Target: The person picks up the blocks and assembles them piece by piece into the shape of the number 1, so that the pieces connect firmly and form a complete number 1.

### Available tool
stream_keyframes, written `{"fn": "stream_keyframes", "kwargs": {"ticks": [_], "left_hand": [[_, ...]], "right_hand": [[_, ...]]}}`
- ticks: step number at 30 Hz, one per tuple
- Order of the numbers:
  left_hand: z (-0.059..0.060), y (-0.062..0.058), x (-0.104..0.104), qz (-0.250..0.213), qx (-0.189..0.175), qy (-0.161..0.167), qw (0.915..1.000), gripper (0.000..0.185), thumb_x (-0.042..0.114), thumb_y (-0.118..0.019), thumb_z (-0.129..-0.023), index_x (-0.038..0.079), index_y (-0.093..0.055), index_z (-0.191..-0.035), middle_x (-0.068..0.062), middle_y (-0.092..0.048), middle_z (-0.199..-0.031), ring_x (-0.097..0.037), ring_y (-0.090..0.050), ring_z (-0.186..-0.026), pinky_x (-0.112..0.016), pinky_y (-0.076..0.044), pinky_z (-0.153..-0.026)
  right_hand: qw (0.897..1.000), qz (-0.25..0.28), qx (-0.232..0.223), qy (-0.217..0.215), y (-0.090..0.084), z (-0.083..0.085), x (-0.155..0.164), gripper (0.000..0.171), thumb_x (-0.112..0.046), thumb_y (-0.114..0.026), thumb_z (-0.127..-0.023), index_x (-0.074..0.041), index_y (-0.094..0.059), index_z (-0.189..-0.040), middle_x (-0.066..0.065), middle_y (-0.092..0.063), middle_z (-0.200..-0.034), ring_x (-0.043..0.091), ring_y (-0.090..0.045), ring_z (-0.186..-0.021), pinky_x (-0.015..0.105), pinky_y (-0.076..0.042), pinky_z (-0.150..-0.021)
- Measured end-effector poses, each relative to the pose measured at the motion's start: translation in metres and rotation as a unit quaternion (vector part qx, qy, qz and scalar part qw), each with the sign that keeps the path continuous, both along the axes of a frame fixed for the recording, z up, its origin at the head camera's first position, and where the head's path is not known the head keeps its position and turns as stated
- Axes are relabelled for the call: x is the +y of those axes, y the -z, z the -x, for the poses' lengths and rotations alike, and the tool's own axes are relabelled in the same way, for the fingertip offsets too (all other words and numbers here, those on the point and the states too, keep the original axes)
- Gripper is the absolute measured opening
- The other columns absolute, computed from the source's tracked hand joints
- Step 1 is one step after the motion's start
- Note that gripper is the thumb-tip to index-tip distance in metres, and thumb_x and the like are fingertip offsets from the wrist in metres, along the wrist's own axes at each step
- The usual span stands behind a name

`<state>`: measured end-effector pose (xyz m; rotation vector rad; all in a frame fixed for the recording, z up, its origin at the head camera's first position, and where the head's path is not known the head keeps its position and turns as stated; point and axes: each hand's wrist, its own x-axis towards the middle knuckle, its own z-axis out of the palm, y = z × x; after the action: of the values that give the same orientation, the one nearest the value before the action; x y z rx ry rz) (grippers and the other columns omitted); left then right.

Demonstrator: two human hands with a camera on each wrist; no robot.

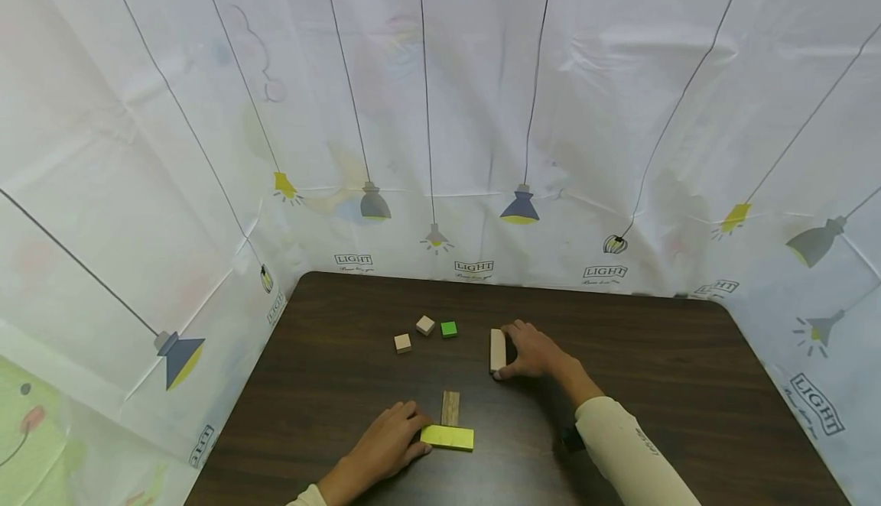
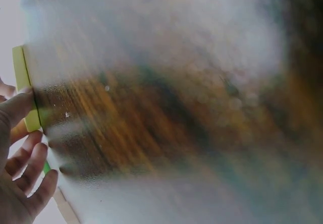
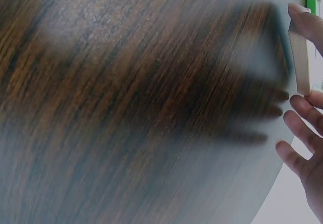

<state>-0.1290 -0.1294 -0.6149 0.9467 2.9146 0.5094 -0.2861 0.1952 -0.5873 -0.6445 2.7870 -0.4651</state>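
Observation:
A long yellow block (image 1: pixel 447 437) lies crosswise on the dark wooden table. My left hand (image 1: pixel 388 441) pinches its left end between thumb and fingers. Just behind it, a brown wood-grain strip (image 1: pixel 450 408) points away from me and seems to meet the yellow block. Farther back to the right, my right hand (image 1: pixel 537 351) holds a long pale wooden block (image 1: pixel 498 350), its thumb at the near end and its fingers at the far end. In the right wrist view, the same pale block (image 3: pixel 301 62) sits between thumb and index finger while the other fingers are spread.
Two small pale cubes (image 1: pixel 402 343) and a small green cube (image 1: pixel 449 329) lie at the back, left of the right hand. A white curtain (image 1: pixel 468 147) printed with lamps hangs behind and along the sides of the table (image 1: pixel 661 384).

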Motion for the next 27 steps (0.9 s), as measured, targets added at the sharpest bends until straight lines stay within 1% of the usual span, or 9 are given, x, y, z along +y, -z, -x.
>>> {"fn": "stream_keyframes", "kwargs": {"ticks": [5,12,19,27], "left_hand": [[0.000,0.000,0.000,0.001,0.002,0.002,1.0000,0.032,0.043,-0.069,-0.094,0.022,-0.071,-0.118,0.010,-0.059,-0.104,-0.003,-0.048,-0.086,-0.024,-0.045,-0.073],[0.001,-0.001,0.000,0.002,0.005,0.005,1.0000,0.032,0.043,-0.069,-0.094,0.022,-0.071,-0.118,0.010,-0.058,-0.103,-0.003,-0.048,-0.084,-0.023,-0.044,-0.071],[0.001,0.001,-0.001,-0.002,0.017,0.008,0.9998,0.032,0.042,-0.070,-0.093,0.021,-0.072,-0.117,0.010,-0.058,-0.101,-0.002,-0.045,-0.081,-0.021,-0.042,-0.070],[0.002,0.001,0.000,0.001,-0.005,0.001,1.0000,0.034,0.044,-0.069,-0.093,0.023,-0.071,-0.119,0.011,-0.057,-0.103,-0.002,-0.045,-0.083,-0.022,-0.043,-0.071]], "right_hand": [[1.000,0.003,-0.004,0.005,0.000,-0.001,-0.003,0.100,-0.059,-0.085,-0.071,-0.003,-0.047,-0.145,0.016,-0.051,-0.142,0.035,-0.049,-0.130,0.054,-0.044,-0.104],[1.000,0.016,0.000,-0.001,-0.007,-0.005,-0.007,0.100,-0.058,-0.086,-0.071,-0.001,-0.048,-0.144,0.017,-0.052,-0.139,0.036,-0.051,-0.127,0.056,-0.046,-0.100],[1.000,0.010,0.002,-0.005,-0.005,-0.005,-0.013,0.100,-0.060,-0.084,-0.072,-0.004,-0.047,-0.146,0.017,-0.050,-0.143,0.036,-0.049,-0.130,0.056,-0.045,-0.101],[1.000,0.017,0.003,-0.005,-0.007,-0.008,-0.018,0.101,-0.061,-0.083,-0.071,-0.003,-0.048,-0.145,0.017,-0.050,-0.144,0.037,-0.050,-0.131,0.056,-0.045,-0.102]]}}
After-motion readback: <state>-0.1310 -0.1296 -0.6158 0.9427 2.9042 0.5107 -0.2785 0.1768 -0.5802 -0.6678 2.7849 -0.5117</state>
